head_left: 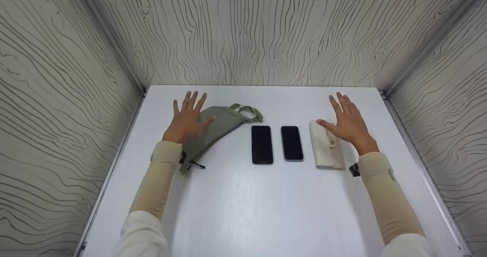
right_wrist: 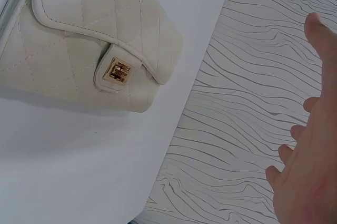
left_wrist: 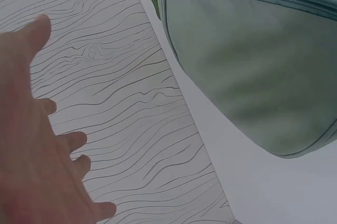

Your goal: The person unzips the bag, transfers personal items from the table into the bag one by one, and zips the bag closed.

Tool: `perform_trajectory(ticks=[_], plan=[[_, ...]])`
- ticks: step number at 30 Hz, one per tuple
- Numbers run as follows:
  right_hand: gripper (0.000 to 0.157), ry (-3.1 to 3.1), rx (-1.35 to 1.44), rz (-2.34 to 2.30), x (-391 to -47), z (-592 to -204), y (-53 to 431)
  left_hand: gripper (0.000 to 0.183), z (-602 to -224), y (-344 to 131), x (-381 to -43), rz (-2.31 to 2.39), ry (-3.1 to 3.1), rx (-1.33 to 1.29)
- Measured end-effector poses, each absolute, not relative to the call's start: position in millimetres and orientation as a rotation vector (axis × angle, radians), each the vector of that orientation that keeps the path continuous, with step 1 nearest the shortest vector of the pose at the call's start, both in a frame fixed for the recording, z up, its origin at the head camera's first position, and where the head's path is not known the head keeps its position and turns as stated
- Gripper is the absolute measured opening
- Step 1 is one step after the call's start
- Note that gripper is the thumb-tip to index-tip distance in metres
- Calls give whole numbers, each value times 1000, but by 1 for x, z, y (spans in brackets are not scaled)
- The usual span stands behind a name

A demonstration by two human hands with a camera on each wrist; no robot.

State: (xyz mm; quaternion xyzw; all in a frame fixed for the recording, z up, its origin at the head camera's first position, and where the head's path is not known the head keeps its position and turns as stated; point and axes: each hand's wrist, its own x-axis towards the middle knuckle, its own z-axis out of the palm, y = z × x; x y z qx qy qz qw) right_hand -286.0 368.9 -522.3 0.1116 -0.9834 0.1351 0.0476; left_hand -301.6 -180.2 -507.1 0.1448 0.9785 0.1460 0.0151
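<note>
L hand (head_left: 187, 123) & R hand (head_left: 348, 123) spread above green bag (head_left: 222, 129) & cream wallet (head_left: 320, 148); 2 phones btwn
L hand's fingers straight & apart, over bag's left part; bag lies slantwise on left of white table (head_left: 228, 207), w/ loop strap (head_left: 259, 115) at its far end; R hand same, fingers apart, thumb out, over quilted wallet w/ gold clasp (right_wrist: 118, 71) on table's right; btwn them, black phone (head_left: 262, 145) near strap, smaller phone (head_left: 292, 143) just beside it, toward wallet; phones lie apart, dark screens up.
</note>
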Motion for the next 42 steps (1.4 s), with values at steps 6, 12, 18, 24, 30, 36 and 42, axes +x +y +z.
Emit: perform_trajectory(ticks=[6, 12, 18, 24, 30, 36, 42], plan=[[101, -2970, 350, 404, -286, -521, 364, 91, -504, -179, -299, 490, 3044, 442], [98, -2951, 364, 405, -284, -520, 359, 87, -502, -178, -294, 501, 3029, 446], [90, -2913, 379, 390, -285, -520, 353, 79, -503, -179, -292, 506, 3033, 483], [86, -2903, 375, 403, -283, -522, 345, 70, -506, -181, -288, 572, 3076, 529], [80, -2858, 405, 442, -281, -522, 337, 63, -507, -182, -286, 574, 3136, 556], [78, -2827, 435, 464, -281, -522, 329, 59, -508, -182, -283, 582, 3147, 535], [77, -2797, 471, 473, -280, -524, 319, 58, -513, -185, -278, 605, 3162, 541]])
